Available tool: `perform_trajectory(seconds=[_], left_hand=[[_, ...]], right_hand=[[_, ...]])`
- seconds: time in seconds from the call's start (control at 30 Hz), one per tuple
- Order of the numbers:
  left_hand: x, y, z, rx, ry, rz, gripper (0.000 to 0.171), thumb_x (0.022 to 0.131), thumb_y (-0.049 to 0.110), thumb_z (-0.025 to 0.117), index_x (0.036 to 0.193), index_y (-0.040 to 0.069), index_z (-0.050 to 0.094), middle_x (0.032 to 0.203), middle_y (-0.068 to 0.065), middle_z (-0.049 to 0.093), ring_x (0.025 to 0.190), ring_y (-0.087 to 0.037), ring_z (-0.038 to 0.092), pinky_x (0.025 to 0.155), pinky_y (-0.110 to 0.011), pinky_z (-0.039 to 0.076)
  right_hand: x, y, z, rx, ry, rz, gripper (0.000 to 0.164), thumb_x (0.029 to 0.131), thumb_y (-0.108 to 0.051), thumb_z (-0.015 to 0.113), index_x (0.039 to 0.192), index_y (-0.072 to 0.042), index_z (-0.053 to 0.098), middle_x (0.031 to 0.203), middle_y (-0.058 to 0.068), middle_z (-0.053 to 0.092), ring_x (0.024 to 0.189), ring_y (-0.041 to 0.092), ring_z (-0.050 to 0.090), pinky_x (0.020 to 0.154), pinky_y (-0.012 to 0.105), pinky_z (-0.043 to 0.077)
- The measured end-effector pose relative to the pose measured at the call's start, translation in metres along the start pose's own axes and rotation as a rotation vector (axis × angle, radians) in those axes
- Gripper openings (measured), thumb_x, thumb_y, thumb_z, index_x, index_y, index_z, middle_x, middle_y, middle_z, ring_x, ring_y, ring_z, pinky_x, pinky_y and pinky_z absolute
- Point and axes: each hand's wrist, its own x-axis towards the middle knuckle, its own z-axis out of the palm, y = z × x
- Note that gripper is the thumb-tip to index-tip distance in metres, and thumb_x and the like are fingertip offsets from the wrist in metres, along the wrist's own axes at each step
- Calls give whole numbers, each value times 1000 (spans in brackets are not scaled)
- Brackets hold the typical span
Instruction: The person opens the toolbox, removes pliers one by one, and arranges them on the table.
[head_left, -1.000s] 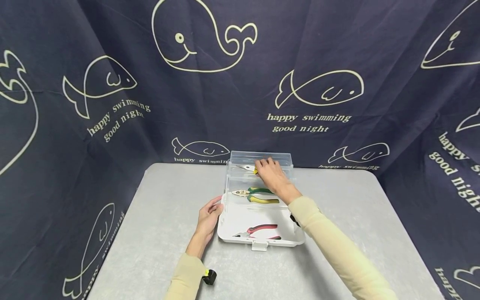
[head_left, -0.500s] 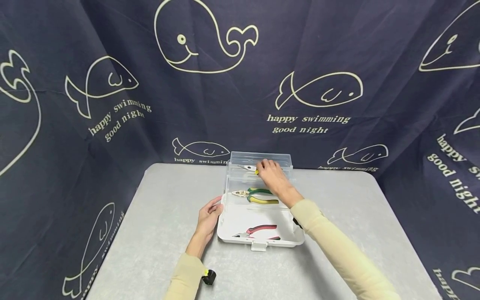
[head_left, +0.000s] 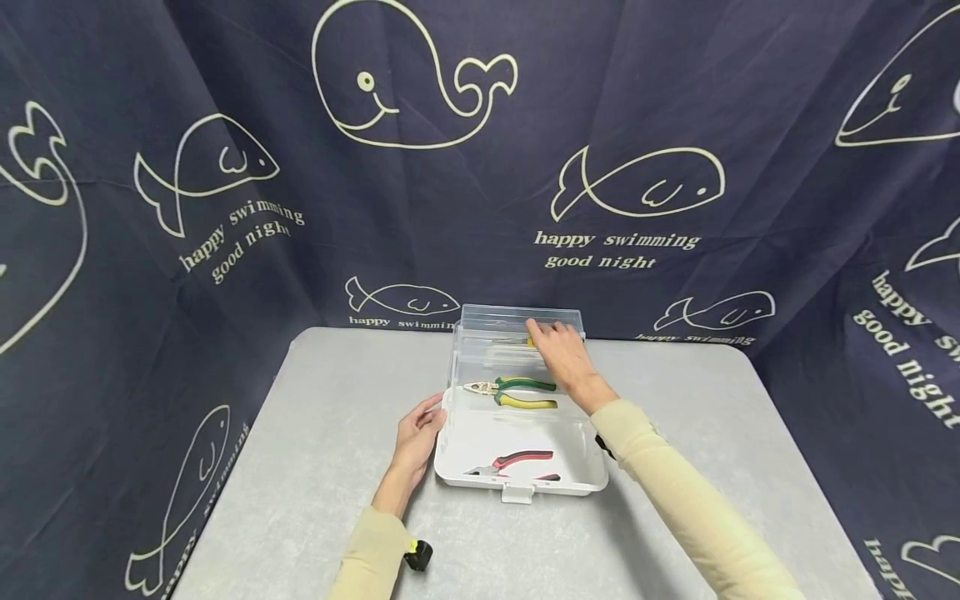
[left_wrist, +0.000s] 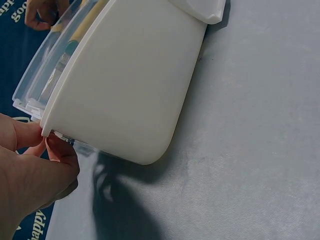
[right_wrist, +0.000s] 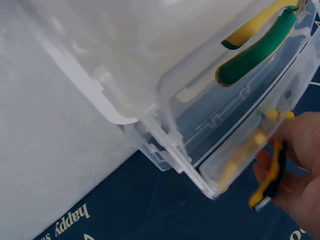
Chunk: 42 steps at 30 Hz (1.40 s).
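A white toolbox (head_left: 517,482) stands with its clear trays folded out toward the back. My left hand (head_left: 417,435) pinches the box's left rim, thumb and fingers meeting there in the left wrist view. At the rearmost clear tray (head_left: 480,317), my right hand (head_left: 564,354) holds needle-nose pliers (right_wrist: 270,175) with yellow-and-black handles. One handle shows through the tray wall and the other lies among the fingers. Green-and-yellow combination pliers (head_left: 517,392) lie in the middle tray. Red-and-black cutting pliers (head_left: 525,457) rest in the box bottom, partly hidden by its front wall.
The box sits on a grey table (head_left: 330,467) near its back edge. A dark blue cloth (head_left: 420,200) with fish drawings hangs behind and at both sides. A white latch (head_left: 517,494) juts from the box front.
My right hand has shifted right with the needle-nose pliers, whose jaws now show lower behind the clear tray wall. The left hand stays on the box rim.
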Motion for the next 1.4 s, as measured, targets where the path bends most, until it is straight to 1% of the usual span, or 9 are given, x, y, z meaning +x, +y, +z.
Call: perform_trajectory(seconds=[0.17, 0.37, 0.53, 0.67, 0.8, 0.97, 1.07, 1.2, 1.4], left_hand=[[-1, 0, 0, -10, 4, 3, 39, 102, 6, 62, 141, 1, 60, 120, -17, 67, 103, -14, 62, 89, -24, 52], [-1, -2, 0, -11, 1, -7, 38, 102, 4, 61, 140, 2, 61, 120, -16, 67, 102, -12, 62, 89, -23, 52], [-2, -1, 0, -10, -1, 5, 40, 103, 4, 60, 142, -2, 58, 121, -20, 66, 104, -14, 62, 91, -28, 52], [-4, -1, 1, -13, 0, 6, 40, 103, 5, 60, 142, -2, 58, 122, -22, 66, 104, -15, 62, 91, -29, 52], [-3, -1, 2, -8, 11, 8, 39, 102, 5, 61, 141, -1, 60, 119, -18, 67, 101, -13, 62, 88, -24, 51], [-1, -2, 1, 4, 14, -6, 38, 102, 5, 61, 141, 2, 61, 118, -15, 67, 103, -12, 61, 88, -21, 50], [-1, -1, 0, 4, 9, -8, 39, 103, 5, 60, 141, 3, 60, 119, -15, 67, 104, -12, 61, 89, -21, 50], [-1, -1, 0, -1, 7, -10, 39, 102, 4, 60, 141, 3, 60, 118, -14, 67, 103, -11, 61, 89, -21, 50], [-1, -1, 1, -14, 10, -11, 39, 102, 3, 61, 141, 2, 60, 116, -14, 68, 102, -11, 62, 87, -21, 51]], right_hand=[[-2, 4, -3, 45, -11, 15, 19, 89, 7, 70, 105, -3, 66, 93, 12, 73, 77, 33, 69, 63, 46, 56], [-10, 13, -13, 292, 5, 164, 17, 95, -10, 73, 113, -7, 71, 96, 13, 75, 75, 37, 70, 58, 52, 55], [-17, 29, -20, 568, 40, 312, 24, 96, -12, 74, 118, -8, 66, 106, 16, 75, 89, 36, 71, 74, 53, 56], [-23, 38, -23, 792, 143, 418, 25, 94, -8, 75, 118, -4, 66, 112, 19, 73, 102, 35, 71, 87, 51, 57], [-29, 47, -26, 914, 220, 524, 29, 92, -7, 77, 118, 2, 67, 114, 23, 72, 107, 34, 70, 90, 36, 58], [-39, 59, -31, 1072, 246, 649, 36, 92, -8, 78, 122, 6, 65, 115, 23, 72, 96, 9, 71, 82, 16, 56], [-46, 67, -32, 1217, 275, 698, 37, 92, -6, 77, 122, 11, 62, 107, 13, 75, 86, 0, 71, 79, 21, 58], [-58, 75, -34, 1388, 317, 734, 35, 93, -1, 75, 120, 14, 59, 93, -3, 75, 78, 5, 73, 75, 29, 60], [-81, 85, -35, 1509, 318, 762, 33, 94, 1, 72, 121, 13, 57, 91, -2, 77, 77, 11, 75, 72, 31, 61]])
